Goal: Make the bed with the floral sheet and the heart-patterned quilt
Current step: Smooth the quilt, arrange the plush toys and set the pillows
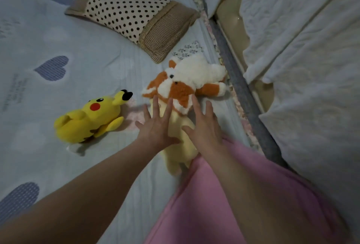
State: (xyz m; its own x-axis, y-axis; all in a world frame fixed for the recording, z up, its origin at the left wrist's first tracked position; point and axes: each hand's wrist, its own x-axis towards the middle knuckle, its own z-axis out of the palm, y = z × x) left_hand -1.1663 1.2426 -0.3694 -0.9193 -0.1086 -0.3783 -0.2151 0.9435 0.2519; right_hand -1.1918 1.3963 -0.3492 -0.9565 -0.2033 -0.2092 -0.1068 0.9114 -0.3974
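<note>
Bedside view, looking down. Holding left hand (157, 125) and right hand (204, 127) out side by side, palms down, fingers straight and fanned apart, gripping nothing. Hovering over or resting on a pale yellow soft toy (179, 158); cannot tell which. Pointing the fingertips toward an orange-and-white plush (187, 82) lying just beyond them. Looking down on heart-patterned quilt (78, 59), pale blue, lying spread flat across the bed under all the toys. Seeing floral sheet (245, 125) only as a narrow flowered strip along the quilt's right edge, just beside a grey bed rail (243, 92). Noting a yellow plush (87, 119) lying left of the hands, apart from them, and a polka-dot pillow (126, 10) resting farther up the quilt. Showing beneath the right forearm: pink fabric (194, 204).
</note>
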